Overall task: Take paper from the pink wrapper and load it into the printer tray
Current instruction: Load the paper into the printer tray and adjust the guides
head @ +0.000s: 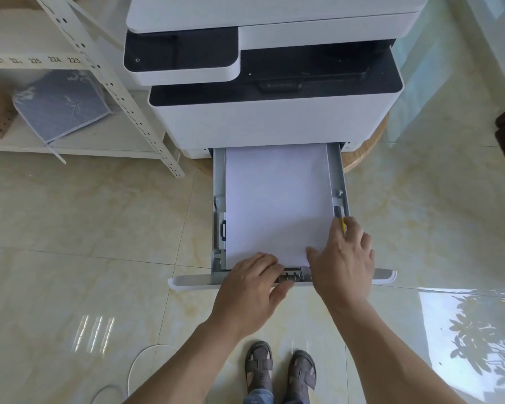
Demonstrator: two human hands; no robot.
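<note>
A white printer (274, 118) stands on a low round wooden stand, its grey paper tray (339, 176) pulled out toward me. A stack of white paper (277, 199) lies flat inside the tray. My left hand (251, 290) rests on the tray's front edge, fingers curled at the near end of the paper by the rear guide. My right hand (343, 258) lies spread over the paper's near right corner, fingers reaching the right side guide with a yellow tab. No pink wrapper is in view.
A white perforated metal shelf (120, 91) stands to the left, holding a blue-grey cushion (62, 103) and a cardboard box. A white cable (140, 363) loops on the glossy tiled floor near my sandalled feet (280, 371). Dark furniture edges in at the far right.
</note>
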